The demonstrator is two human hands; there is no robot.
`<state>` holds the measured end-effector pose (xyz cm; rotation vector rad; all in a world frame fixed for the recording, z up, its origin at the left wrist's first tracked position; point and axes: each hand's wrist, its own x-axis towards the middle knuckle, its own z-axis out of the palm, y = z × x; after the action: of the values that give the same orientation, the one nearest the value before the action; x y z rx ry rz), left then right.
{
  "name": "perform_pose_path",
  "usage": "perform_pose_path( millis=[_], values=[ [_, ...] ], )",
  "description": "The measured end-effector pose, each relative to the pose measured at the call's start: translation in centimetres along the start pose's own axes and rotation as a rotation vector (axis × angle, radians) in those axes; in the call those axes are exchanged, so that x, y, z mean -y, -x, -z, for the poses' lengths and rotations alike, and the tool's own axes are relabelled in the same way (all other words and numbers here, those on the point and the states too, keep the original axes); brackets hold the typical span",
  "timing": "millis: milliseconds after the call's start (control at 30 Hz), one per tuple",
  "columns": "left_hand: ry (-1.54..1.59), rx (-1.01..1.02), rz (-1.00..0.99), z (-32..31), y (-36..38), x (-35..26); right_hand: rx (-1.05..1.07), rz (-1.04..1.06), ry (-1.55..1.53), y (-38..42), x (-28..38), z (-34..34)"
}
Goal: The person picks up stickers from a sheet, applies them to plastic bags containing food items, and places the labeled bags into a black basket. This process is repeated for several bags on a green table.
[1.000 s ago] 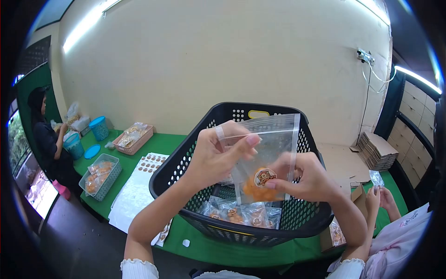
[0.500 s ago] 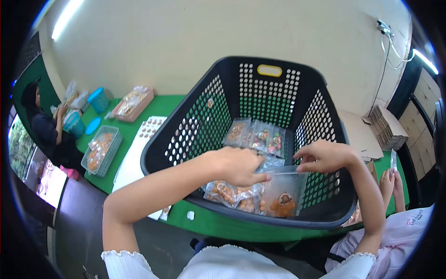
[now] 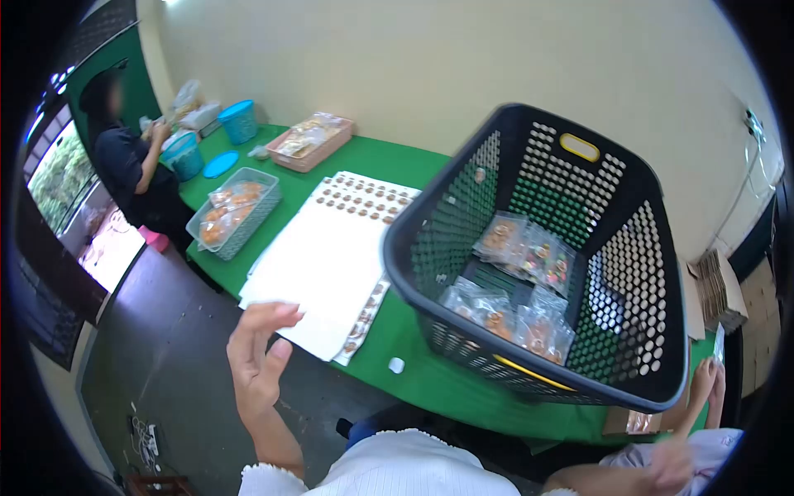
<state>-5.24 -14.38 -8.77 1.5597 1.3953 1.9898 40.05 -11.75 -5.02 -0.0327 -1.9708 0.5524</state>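
My left hand (image 3: 260,355) is raised before the table's front edge, fingers apart and nothing between them, near the white sticker sheets (image 3: 302,256). Low at the right, my right hand (image 3: 668,465) is smeared by motion, so its fingers cannot be made out. Between and above them stands a large black basket (image 3: 633,289) with yellow-rimmed handles. Inside it, clear bags of orange snacks (image 3: 542,326) lie near the front, and bags with labels and colourful pieces (image 3: 546,256) lie farther back.
On the green table (image 3: 397,161) are a clear basket (image 3: 248,227) of bagged snacks, a pink basket (image 3: 310,149) and blue tubs (image 3: 238,122). One person (image 3: 124,157) stands at the left. Another person's hands (image 3: 709,380) hold a clear bag at the right, near stacked cardboard (image 3: 719,289).
Both my hands have left the basket and the clear bag they held. My left hand moved left and opened, my right hand moved down to the right. The view has turned left.
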Motion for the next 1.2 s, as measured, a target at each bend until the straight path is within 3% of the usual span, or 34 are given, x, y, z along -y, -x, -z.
perform_pose_path(
  millis=[33,100,167,200,233,267,300,367,567,633,700,767,800,833,933,1067,1200],
  values=[
    [-0.029,-0.042,0.054,2.5,1.8,1.8,0.305,-0.012,-0.25,-1.0,-0.5,-0.5],
    [0.401,-0.298,0.151,6.1,5.9,4.9,0.372,-0.168,-0.53,0.8,-2.6,-3.6],
    [0.955,-0.614,0.261,9.0,9.3,6.9,0.233,-0.293,-0.838,3.0,-7.0,-7.1],
    [1.124,-0.682,0.305,10.0,9.9,7.4,0.022,-0.333,-0.876,3.8,-8.7,-11.4],
    [1.296,-0.744,0.345,10.9,10.3,7.7,0.193,-0.328,-0.883,1.3,-11.2,-14.3],
    [1.353,-0.685,0.359,12.0,10.6,8.2,0.41,-0.443,-0.865,-1.7,-11.9,-17.0],
    [1.415,-0.753,0.409,12.9,10.6,8.2,0.625,-0.552,-0.832,-4.2,-12.5,-19.6],
    [1.428,-0.774,0.378,14.7,10.3,7.8,0.866,-0.468,-0.678,-7.8,-14.1,-24.1],
    [1.139,-0.588,0.231,20.3,12.0,6.2,0.738,-0.314,-0.793,-12.8,-16.2,-34.6],
    [0.977,-0.658,0.273,22.1,13.5,5.9,0.719,-0.5,-0.681,-13.1,-16.6,-37.8],
    [0.94,-0.734,0.32,24.6,15.3,5.7,0.64,-0.516,-0.685,-13.3,-17.1,-41.3],
    [0.995,-0.823,0.39,27.5,17.4,5.8,0.695,-0.654,-0.437,-13.5,-17.3,-43.6],
    [0.936,-1.009,0.461,28.3,17.0,4.9,0.724,-0.63,-0.37,-13.4,-18.0,-44.3],
    [0.931,-1.012,0.471,29.3,17.4,4.7,0.741,-0.629,-0.336,-13.5,-18.7,-44.8],
    [0.887,-1.321,0.34,32.0,17.4,4.5,0.725,-0.656,-0.129,-14.9,-20.9,-46.5],
    [0.845,-1.318,0.212,35.0,17.9,5.8,0.669,-0.563,-0.021,-17.2,-25.0,-51.4],
    [0.782,-1.319,0.231,37.6,16.1,7.6,0.597,-0.735,-0.155,-20.6,-29.3,-59.4]
  ],
)
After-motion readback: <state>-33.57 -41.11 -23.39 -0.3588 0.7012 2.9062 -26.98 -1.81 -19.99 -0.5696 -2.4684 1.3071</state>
